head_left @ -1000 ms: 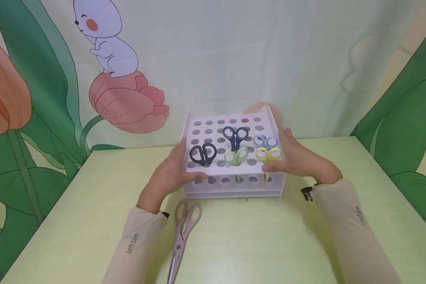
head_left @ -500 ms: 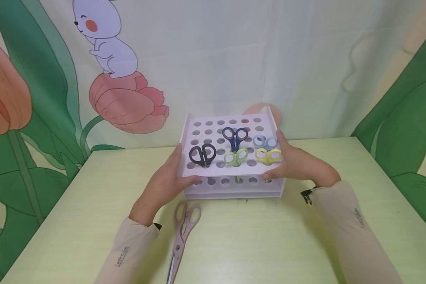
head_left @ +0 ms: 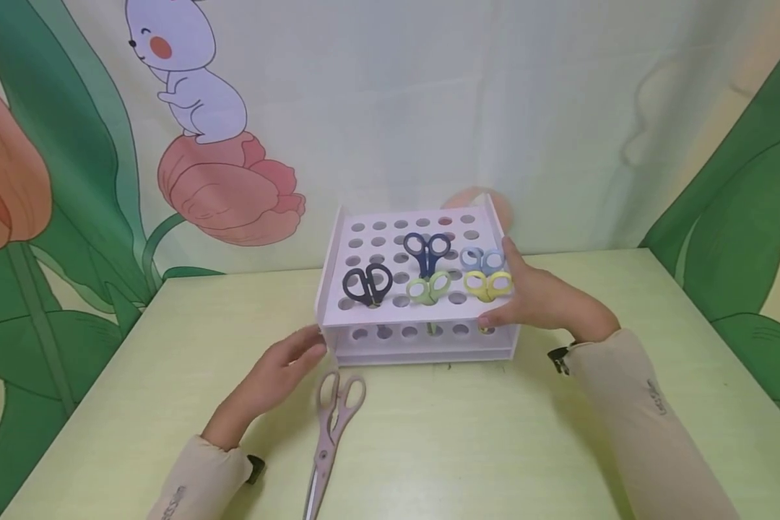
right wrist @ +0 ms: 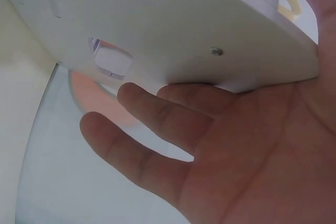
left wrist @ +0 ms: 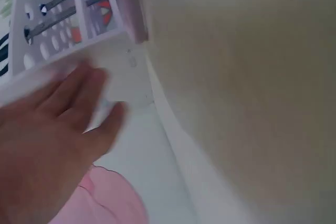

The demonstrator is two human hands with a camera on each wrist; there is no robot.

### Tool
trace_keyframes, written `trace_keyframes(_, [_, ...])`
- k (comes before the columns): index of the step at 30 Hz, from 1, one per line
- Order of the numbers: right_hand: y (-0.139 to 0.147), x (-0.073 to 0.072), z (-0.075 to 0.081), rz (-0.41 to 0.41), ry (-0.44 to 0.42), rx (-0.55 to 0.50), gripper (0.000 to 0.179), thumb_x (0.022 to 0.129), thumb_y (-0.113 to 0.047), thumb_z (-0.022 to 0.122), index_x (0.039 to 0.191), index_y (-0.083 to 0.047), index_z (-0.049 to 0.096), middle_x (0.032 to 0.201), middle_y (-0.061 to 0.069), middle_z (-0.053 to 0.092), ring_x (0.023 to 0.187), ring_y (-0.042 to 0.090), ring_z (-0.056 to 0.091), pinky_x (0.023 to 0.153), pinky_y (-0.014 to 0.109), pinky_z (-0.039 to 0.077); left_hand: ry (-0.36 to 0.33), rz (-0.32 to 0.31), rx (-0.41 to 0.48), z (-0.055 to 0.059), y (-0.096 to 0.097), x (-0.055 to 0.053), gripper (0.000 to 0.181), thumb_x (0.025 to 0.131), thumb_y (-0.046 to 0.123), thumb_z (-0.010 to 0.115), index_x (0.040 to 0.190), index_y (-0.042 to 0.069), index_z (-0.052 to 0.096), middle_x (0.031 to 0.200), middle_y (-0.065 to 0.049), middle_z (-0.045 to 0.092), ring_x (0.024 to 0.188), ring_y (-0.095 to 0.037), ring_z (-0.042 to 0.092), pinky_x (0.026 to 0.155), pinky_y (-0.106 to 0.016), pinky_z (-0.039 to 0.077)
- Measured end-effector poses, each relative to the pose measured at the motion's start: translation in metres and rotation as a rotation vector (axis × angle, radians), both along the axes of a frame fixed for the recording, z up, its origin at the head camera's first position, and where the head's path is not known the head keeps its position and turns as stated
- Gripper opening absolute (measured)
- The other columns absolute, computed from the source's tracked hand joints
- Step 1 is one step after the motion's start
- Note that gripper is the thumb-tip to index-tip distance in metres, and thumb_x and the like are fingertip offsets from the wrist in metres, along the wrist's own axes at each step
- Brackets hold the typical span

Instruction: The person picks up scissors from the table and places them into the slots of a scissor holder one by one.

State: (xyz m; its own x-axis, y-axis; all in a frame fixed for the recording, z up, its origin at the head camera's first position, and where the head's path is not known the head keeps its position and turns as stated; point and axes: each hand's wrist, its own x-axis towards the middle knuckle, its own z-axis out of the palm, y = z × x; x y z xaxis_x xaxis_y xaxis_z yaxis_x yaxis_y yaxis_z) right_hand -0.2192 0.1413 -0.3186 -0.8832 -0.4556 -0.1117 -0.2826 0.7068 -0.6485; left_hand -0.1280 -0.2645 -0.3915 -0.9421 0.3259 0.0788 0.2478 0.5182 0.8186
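A white holed rack (head_left: 422, 310) stands on the table with several scissors in its holes. The black-handled scissors (head_left: 367, 283) sit at left, the dark blue pair (head_left: 427, 249) further back, and the green pair (head_left: 429, 287) mid-front. Yellow scissors (head_left: 487, 285) and a light blue pair (head_left: 482, 258) are at right. My left hand (head_left: 266, 379) is low beside the rack's front left corner, fingers loosely extended, blurred in the left wrist view. My right hand (head_left: 542, 300) rests on the rack's right side, thumb at the front edge; its fingers (right wrist: 142, 166) lie extended along the side panel.
Pink scissors (head_left: 328, 444) lie on the pale table (head_left: 442, 448) in front of the rack, handles toward it. Behind the rack hangs a printed curtain (head_left: 396, 108) with a rabbit and flowers.
My left hand has left the rack's left side and moved down and to the left. My right hand stays at the right side. The view has shifted slightly.
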Motion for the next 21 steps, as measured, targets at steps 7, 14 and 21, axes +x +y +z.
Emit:
trace_keyframes(7, [0.001, 0.001, 0.001, -0.005, 0.012, 0.009, 0.143, 0.075, -0.045, 0.089, 0.156, -0.003, -0.021, 0.135, 0.025, 0.051, 0.111, 0.034, 0.053, 0.103, 0.055, 0.039, -0.15, -0.178, -0.09, -0.01, -0.013, 0.009, 0.041, 0.111, 0.021, 0.04, 0.143, -0.001, 0.053, 0.145, -0.017, 0.053, 0.139, -0.039, 0.04, 0.112, -0.058, 0.028])
trace_keyframes(14, [0.003, 0.001, -0.001, 0.006, 0.034, -0.02, 0.138, 0.075, -0.038, 0.091, 0.157, -0.003, -0.015, 0.127, 0.022, 0.054, 0.105, 0.033, 0.055, 0.098, 0.052, 0.041, 0.062, -0.275, -0.344, -0.006, 0.002, 0.013, 0.057, 0.089, -0.02, 0.043, 0.138, 0.006, 0.06, 0.137, -0.023, 0.052, 0.127, -0.04, 0.05, 0.105, -0.056, 0.04])
trace_keyframes(21, [0.0, 0.001, -0.001, 0.023, 0.028, -0.031, 0.139, 0.077, -0.037, 0.09, 0.156, -0.001, -0.018, 0.128, 0.023, 0.054, 0.107, 0.032, 0.054, 0.1, 0.051, 0.04, 0.207, -0.18, -0.541, -0.006, 0.006, 0.022, 0.051, 0.079, -0.02, 0.058, 0.119, 0.01, 0.066, 0.118, -0.014, 0.056, 0.102, -0.032, 0.057, 0.083, -0.047, 0.051])
